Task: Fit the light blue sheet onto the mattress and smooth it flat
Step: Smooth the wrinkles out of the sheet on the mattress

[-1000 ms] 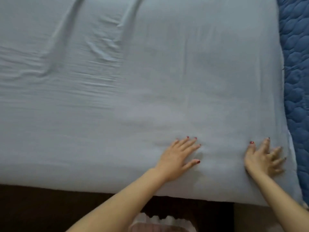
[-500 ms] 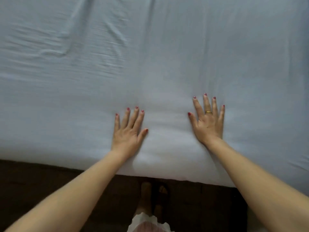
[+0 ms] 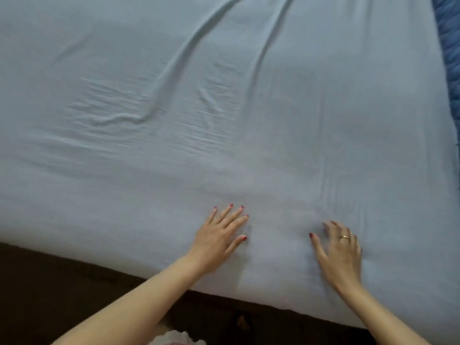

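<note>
The light blue sheet [image 3: 249, 135] covers the mattress across almost the whole view. Long creases run from the top middle down to a patch of fine wrinkles at centre left. My left hand [image 3: 219, 239] lies flat on the sheet near the front edge, fingers spread. About a hand's width to its right, my right hand [image 3: 339, 252] rests palm down on the sheet, a gold ring on one finger, fingertips slightly curled. Neither hand holds any fabric.
A dark blue quilted cover [image 3: 450, 46] shows along the right edge beyond the sheet. Dark floor [image 3: 49, 295] lies below the mattress's front edge. A bit of white frilly clothing [image 3: 178, 338] shows at the bottom.
Both hands slid back toward the front edge and to the right across the sheet. The view swung, bringing the quilted cover at the right into sight again.
</note>
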